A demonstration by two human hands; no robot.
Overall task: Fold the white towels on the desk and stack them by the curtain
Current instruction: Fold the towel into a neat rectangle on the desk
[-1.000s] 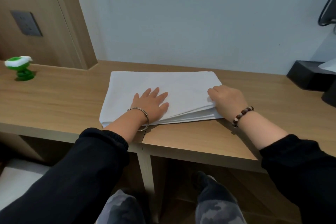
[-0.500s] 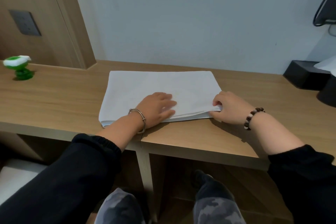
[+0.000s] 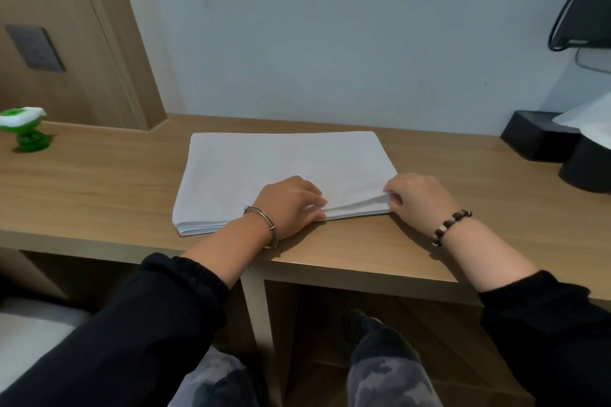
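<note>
1 white towel [image 3: 284, 168] lies folded into a flat layered rectangle on the tabletop [image 3: 99, 182]. the right hand [image 3: 418, 196] pinches its near right corner; the left hand [image 3: 291, 205] grips the near edge. probably 1 more fold remains, then stacking; no curtain or other towels show.

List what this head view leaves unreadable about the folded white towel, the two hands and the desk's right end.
- Folded white towel: layer count at the near edge too fine, partly covered by the left hand.
- Right hand: fingertips curl under the towel corner, grip hidden.
- Black box and dark round object: cut by the right frame edge.
- Curtain: not in view.
- Green and white figure: blurred.
</note>
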